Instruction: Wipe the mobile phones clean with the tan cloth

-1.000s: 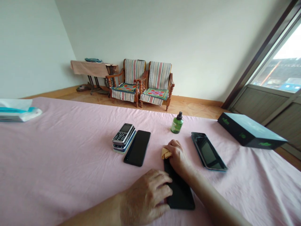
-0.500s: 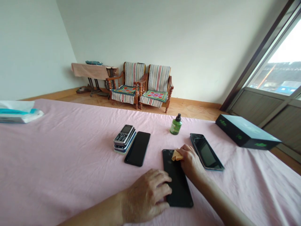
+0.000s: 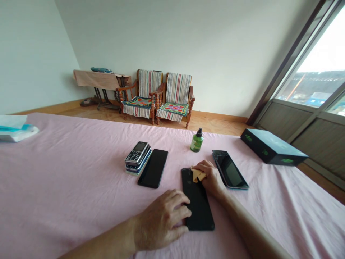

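Observation:
A flat black tablet [image 3: 199,208] lies on the pink cloth in front of me. My left hand [image 3: 164,219] rests along its left edge, fingers spread and touching the surface. Near the tablet's far end, my right hand [image 3: 211,178] presses a folded yellow cloth [image 3: 198,175] onto it, the fingers closed on the cloth. Left of the tablet lies a black smartphone [image 3: 153,169], beside a stack of phones topped by a silver keypad phone [image 3: 137,153]. To the right of my right hand is another dark device with a screen [image 3: 230,171].
A green spray bottle [image 3: 197,140] stands beyond the tablet. A black box with green print [image 3: 272,147] sits at the right, a tissue pack [image 3: 17,128] at the far left. Two wooden chairs [image 3: 174,95] stand by the wall, past the pink-covered surface [image 3: 81,172].
The view has shifted slightly, so everything sits a little further left. My right hand still has the yellow cloth at the tablet's far end; the pale smudges there look fainter.

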{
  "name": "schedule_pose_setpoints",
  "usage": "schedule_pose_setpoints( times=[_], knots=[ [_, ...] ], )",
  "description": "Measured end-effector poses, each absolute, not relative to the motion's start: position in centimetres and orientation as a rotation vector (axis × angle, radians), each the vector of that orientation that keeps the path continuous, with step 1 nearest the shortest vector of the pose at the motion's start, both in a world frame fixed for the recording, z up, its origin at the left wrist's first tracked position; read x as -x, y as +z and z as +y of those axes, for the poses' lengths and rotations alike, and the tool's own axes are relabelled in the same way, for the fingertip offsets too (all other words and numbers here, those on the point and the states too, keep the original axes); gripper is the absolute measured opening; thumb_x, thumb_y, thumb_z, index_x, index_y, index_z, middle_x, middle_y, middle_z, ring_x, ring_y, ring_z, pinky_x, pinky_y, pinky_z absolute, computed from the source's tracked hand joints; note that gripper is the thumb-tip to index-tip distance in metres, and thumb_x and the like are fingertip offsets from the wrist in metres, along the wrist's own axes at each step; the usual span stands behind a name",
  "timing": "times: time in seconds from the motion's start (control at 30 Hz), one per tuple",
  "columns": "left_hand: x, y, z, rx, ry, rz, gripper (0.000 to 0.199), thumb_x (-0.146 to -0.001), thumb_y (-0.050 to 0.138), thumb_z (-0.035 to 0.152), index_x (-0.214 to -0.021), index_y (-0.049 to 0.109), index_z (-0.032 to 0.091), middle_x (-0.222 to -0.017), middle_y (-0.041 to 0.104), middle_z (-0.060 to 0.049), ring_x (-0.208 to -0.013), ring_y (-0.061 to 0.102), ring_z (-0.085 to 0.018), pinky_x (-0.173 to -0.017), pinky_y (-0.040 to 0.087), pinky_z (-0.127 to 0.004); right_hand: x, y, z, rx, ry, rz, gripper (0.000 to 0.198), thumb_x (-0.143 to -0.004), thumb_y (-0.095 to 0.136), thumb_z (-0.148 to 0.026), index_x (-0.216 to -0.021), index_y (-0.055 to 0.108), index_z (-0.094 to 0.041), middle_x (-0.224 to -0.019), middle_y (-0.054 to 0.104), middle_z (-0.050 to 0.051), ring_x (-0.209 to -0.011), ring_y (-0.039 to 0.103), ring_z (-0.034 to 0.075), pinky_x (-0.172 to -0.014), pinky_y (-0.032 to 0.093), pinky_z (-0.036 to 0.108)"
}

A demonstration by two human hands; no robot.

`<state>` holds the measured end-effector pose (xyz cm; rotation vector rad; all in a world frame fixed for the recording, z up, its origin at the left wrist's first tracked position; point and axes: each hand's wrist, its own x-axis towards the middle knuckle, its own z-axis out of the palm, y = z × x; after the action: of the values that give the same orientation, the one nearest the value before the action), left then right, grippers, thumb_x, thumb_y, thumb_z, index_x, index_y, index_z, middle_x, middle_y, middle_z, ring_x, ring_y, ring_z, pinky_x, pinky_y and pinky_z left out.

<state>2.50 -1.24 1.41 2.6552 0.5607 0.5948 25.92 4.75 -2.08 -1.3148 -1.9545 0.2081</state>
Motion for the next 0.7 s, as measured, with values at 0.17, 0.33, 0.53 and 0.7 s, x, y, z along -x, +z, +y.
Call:
schedule_pose_setpoints(
  times=[0.17,0.33,0.53,0.7],
  knots=[
    [-2.5,1.3,-1.2,-2.649,0.593,0.563,0.027,-0.080,0.070,0.020,-0.105,0.062,0.018,-0.117,0.059,-0.010,-0.109,0.053,-0.026,-0.097,0.044,-0.042,-26.1,-2.1,3.1,1.284,0.246,-1.972,0.037,-0.071,0.052,0.001,-0.094,0.073,-0.019,-0.087,0.064,0.006,-0.084,0.058,0.020,-0.074,0.046,0.032],
    [-2.5,1.1,-1.0,-2.611,0.604,0.555,0.028,-0.077,0.072,0.017,-0.103,0.063,0.017,-0.115,0.060,-0.010,-0.109,0.054,-0.024,-0.097,0.044,-0.040,-25.6,-1.9,-0.9,1.276,0.355,-1.967,0.044,-0.070,0.050,0.004,-0.097,0.072,-0.023,-0.091,0.063,0.006,-0.087,0.059,0.020,-0.074,0.048,0.031],
    [-2.5,1.0,-0.8,-2.559,0.640,0.551,0.031,-0.074,0.074,0.015,-0.103,0.062,0.018,-0.114,0.061,-0.009,-0.106,0.054,-0.024,-0.095,0.044,-0.040,-25.4,-1.8,-6.2,1.245,0.475,-1.963,0.031,-0.080,0.056,-0.006,-0.099,0.071,-0.024,-0.091,0.062,0.006,-0.083,0.061,0.020,-0.069,0.049,0.028],
    [-2.5,1.0,-0.7,-2.563,0.651,0.522,0.029,-0.074,0.074,0.017,-0.100,0.061,0.016,-0.112,0.061,-0.009,-0.106,0.054,-0.023,-0.095,0.043,-0.039,-25.4,-0.9,-8.8,1.234,0.607,-2.020,0.023,-0.081,0.058,-0.010,-0.092,0.073,-0.023,-0.088,0.062,0.006,-0.078,0.063,0.018,-0.065,0.048,0.027]
  ],
)
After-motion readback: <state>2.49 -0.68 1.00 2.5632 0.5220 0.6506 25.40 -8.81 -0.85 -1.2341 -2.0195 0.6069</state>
